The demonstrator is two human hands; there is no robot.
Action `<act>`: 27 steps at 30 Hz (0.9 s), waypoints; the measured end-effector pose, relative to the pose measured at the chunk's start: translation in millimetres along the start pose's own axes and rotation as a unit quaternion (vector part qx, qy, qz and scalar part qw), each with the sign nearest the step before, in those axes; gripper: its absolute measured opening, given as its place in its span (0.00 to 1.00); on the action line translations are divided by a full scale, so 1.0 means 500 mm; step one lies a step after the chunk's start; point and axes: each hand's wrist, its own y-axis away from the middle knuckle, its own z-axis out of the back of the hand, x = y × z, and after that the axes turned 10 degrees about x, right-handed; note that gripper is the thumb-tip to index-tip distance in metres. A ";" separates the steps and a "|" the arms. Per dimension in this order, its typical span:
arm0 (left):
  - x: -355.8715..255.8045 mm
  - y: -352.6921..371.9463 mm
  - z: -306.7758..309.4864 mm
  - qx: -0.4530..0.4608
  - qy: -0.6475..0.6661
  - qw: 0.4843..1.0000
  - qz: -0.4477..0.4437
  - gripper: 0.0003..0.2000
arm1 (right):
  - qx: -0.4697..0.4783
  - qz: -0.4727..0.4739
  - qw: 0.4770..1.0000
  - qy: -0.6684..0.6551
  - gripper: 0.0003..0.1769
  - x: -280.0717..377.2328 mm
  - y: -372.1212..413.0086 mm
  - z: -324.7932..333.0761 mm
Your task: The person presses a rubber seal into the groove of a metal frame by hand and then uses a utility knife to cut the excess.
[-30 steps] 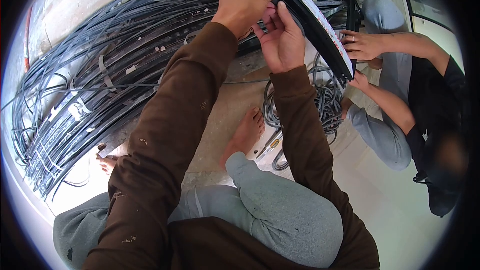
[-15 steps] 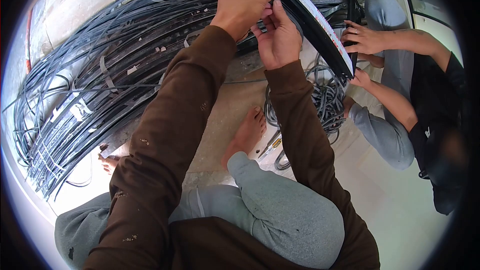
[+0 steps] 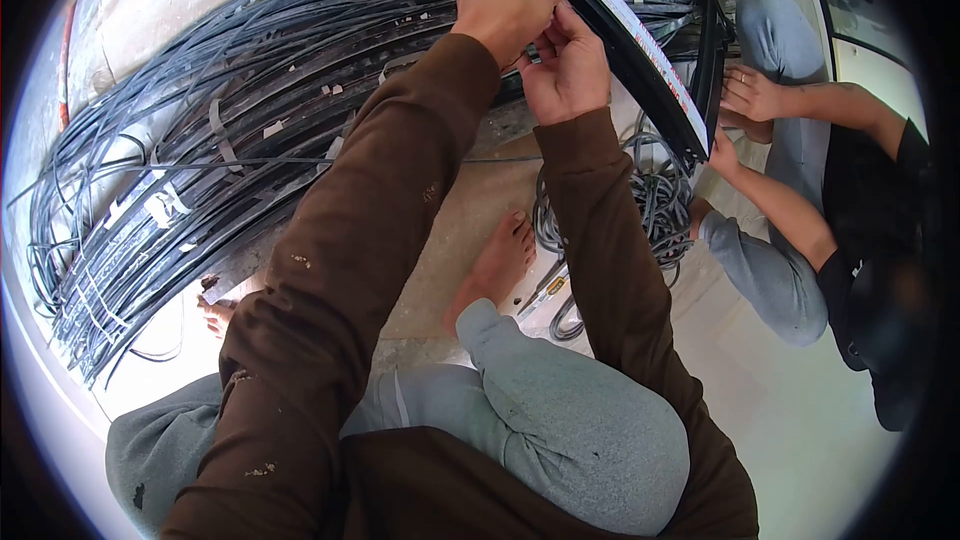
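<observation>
My left hand (image 3: 505, 10) is closed in a fist-like grip at the inner edge of a long black frame piece (image 3: 625, 50) with a white printed label strip (image 3: 640, 30). Close against it, my right hand (image 3: 570, 70) has its fingers curled in a pinch, palm toward me. Both sets of fingertips meet beside the frame, and what they pinch is hidden between them. A co-worker's hand (image 3: 750, 95) rests by the frame's corner, and their other hand (image 3: 724, 155) touches its lower end.
A large bundle of black strips (image 3: 190, 155) lies along the left. A tangled coil of grey cord-like strip (image 3: 660, 210) sits on the floor beneath my right forearm. Near my bare foot (image 3: 497, 262) lies a yellow-marked tool (image 3: 552, 287). The co-worker's knee (image 3: 765, 275) is at the right.
Both my hands have shifted slightly right along the frame and drawn closer together. The co-worker's upper hand has moved right, away from the label strip, with its fingers now curled.
</observation>
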 end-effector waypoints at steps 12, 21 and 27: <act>-0.014 0.030 0.017 0.081 0.124 0.989 -0.030 0.09 | 0.086 0.012 0.996 0.020 0.15 0.002 0.025 0.024; -0.063 0.040 0.029 0.085 0.054 0.992 0.077 0.10 | 0.049 -0.009 0.998 0.026 0.13 0.010 0.021 0.012; -0.038 0.038 0.021 0.067 0.042 0.997 0.023 0.11 | 0.034 -0.014 0.999 0.026 0.13 0.004 0.021 0.010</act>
